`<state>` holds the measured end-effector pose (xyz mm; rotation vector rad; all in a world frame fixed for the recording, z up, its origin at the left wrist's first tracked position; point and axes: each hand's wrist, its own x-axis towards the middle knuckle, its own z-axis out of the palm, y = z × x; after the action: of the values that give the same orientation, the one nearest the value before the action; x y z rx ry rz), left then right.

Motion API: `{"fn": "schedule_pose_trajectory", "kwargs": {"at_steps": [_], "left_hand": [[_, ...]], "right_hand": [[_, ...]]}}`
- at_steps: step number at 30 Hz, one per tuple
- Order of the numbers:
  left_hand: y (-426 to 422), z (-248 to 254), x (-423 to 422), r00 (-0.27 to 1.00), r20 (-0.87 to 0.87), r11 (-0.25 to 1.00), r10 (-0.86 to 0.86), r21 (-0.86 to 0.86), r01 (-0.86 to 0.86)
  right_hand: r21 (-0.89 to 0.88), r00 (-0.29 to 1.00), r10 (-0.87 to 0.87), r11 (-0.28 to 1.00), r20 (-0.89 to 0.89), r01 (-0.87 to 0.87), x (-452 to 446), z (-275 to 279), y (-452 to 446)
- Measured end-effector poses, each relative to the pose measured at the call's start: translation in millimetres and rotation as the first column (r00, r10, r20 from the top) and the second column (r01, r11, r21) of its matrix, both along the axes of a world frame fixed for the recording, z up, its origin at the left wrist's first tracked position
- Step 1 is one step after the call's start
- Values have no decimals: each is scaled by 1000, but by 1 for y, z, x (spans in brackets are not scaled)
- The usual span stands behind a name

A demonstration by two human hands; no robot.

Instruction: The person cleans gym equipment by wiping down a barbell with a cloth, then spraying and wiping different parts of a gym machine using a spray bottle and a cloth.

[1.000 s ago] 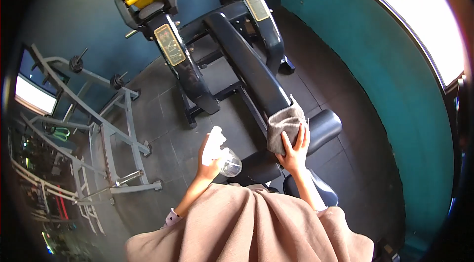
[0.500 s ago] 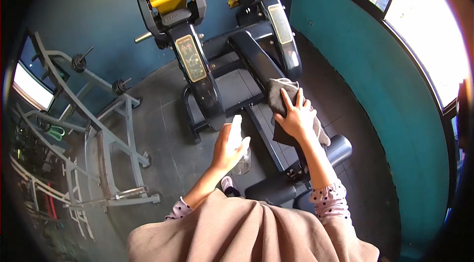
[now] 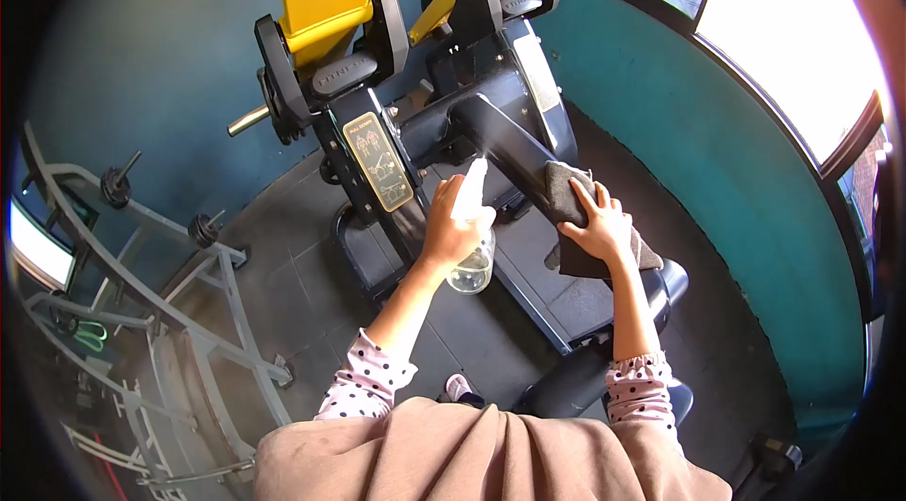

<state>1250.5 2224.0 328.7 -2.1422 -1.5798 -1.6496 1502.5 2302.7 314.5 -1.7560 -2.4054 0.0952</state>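
Fingers of the left hand [image 3: 457, 227] are curled round the white spray head [image 3: 471, 188] of a clear bottle [image 3: 471, 275], and that nozzle points up towards the machine's dark beam [image 3: 517, 150]! Whether the trigger is squeezed, I cannot tell. Over on the right hand [image 3: 604, 225], fingers are spread over a folded grey cloth [image 3: 562, 188], holding it against the beam, with a loose part reaching down towards the padded roller [image 3: 672, 282].

Now, good technique here, as I judge it: palm low, pressure even through all the fingers, cloth bunched under the hand so that no bare fingertip rubs the metal. That trailing part wants gathering in, clear of the roller. The bottle calls for a firm neck grip, nozzle angled at the beam and away from the right hand, and short squeezes to avoid drips on the floor [image 3: 453, 336]. The instruction plate [image 3: 377, 164] sits just beside the left hand, so mind the overspray!
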Motion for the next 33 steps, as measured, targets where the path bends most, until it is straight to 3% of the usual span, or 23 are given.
{"fn": "schedule_pose_trajectory", "kwargs": {"at_steps": [4, 9, 13, 17, 20, 22, 25, 29, 33], "left_hand": [[-4, 1, -11, 988, 144, 995, -64, -68, 74], [-7, -10, -28, 982, 183, 998, -38, -34, 45], [-20, -11, -49, 976, 214, 972, 33, -236, 18], [-25, -26, -63, 973, 223, 983, 61, -182, -20], [-30, -28, -62, 931, 356, 991, 75, -127, -32], [-33, -28, -66, 945, 307, 987, 109, -150, -65], [-39, -24, -69, 934, 329, 972, 142, -223, -69], [-41, -27, -77, 951, 275, 977, 139, -192, -87], [-43, -29, -83, 910, 372, 963, 182, -255, -89]], "right_hand": [[7, 1000, -14, 1000, 7, 14, -2, 3, -2], [12, 1000, -4, 1000, 17, 3, -1, 0, 0], [-2, 998, -17, 1000, 67, 17, -7, 8, -3], [-11, 997, -34, 999, 69, 35, -15, 5, 0], [-56, 997, -47, 997, 64, 51, -24, 10, 7], [-64, 997, -47, 997, 63, 51, -28, 9, 12], [-58, 999, 2, 998, 32, 0, -29, 13, 13], [-15, 987, 154, 988, 46, -153, -28, 8, 20], [0, 985, 169, 986, 32, -169, -55, 5, 38]]}}
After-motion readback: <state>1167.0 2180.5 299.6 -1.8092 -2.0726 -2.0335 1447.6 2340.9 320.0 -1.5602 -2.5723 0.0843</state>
